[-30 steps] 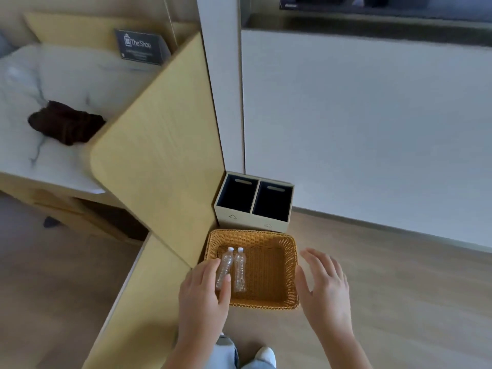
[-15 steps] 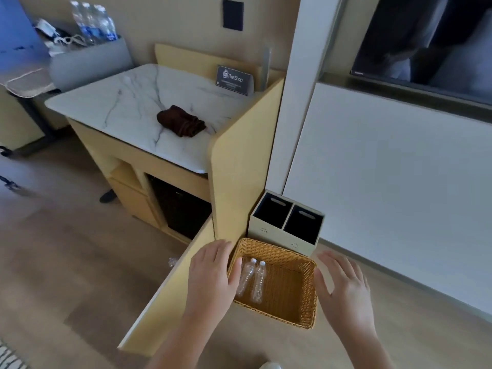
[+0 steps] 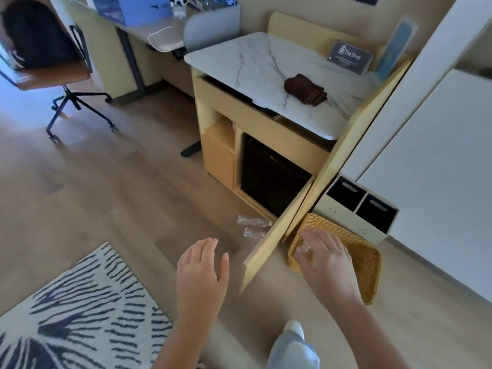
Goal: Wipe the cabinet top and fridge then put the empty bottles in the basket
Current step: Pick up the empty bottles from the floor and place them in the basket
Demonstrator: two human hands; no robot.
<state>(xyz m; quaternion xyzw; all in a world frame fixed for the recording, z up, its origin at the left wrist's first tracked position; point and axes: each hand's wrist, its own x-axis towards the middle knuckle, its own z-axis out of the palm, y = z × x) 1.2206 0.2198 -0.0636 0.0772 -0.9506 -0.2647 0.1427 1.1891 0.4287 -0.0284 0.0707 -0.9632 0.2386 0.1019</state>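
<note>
A woven basket sits on the floor right of the cabinet's side panel. My right hand hovers over the basket's left part with fingers spread, hiding most of its inside; a bit of clear plastic shows under the fingers. Two clear empty bottles lie on the floor left of the panel, in front of the black fridge. My left hand is open just below them, holding nothing. A dark brown cloth lies on the marble cabinet top.
A two-slot bin stands behind the basket against the white wall. A small sign stands at the back of the cabinet top. A striped rug lies at the lower left, and a wheeled chair stands beside the desk.
The view has swung left, bringing the fridge and the floor bottles into sight. My left hand moved off the basket to the left of the panel; my right hand moved over the basket.
</note>
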